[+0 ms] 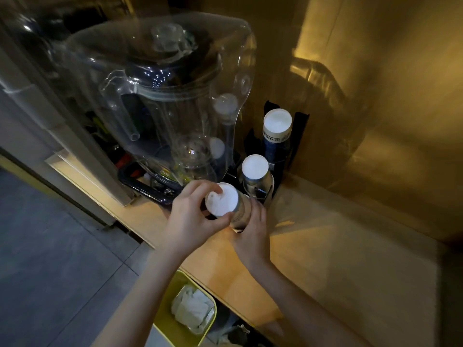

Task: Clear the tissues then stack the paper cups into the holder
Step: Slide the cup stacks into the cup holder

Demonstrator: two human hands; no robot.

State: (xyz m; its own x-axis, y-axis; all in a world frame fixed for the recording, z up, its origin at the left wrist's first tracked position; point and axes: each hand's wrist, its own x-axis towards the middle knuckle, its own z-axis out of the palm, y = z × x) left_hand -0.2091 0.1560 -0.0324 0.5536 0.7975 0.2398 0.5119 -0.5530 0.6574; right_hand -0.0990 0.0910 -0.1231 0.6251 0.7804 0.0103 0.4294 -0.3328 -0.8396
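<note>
An upside-down stack of paper cups [223,203] with a white base is held over the front of the wooden counter. My left hand [193,216] grips its top end, thumb and fingers around the white base. My right hand [253,227] wraps around the lower side of the same stack. Behind it the black cup holder [299,126] stands in the corner with two inverted cup stacks, a short one [255,169] and a tall blue one [276,128]. White tissues [194,308] lie in a yellow-green bin [172,331] below the counter edge.
A large blender with a clear plastic cover [175,101] fills the counter left of the holder, close to my hands. The wooden counter [338,241] extends to the right under warm light. A wall rises behind it. Grey floor tiles [50,259] lie at the left.
</note>
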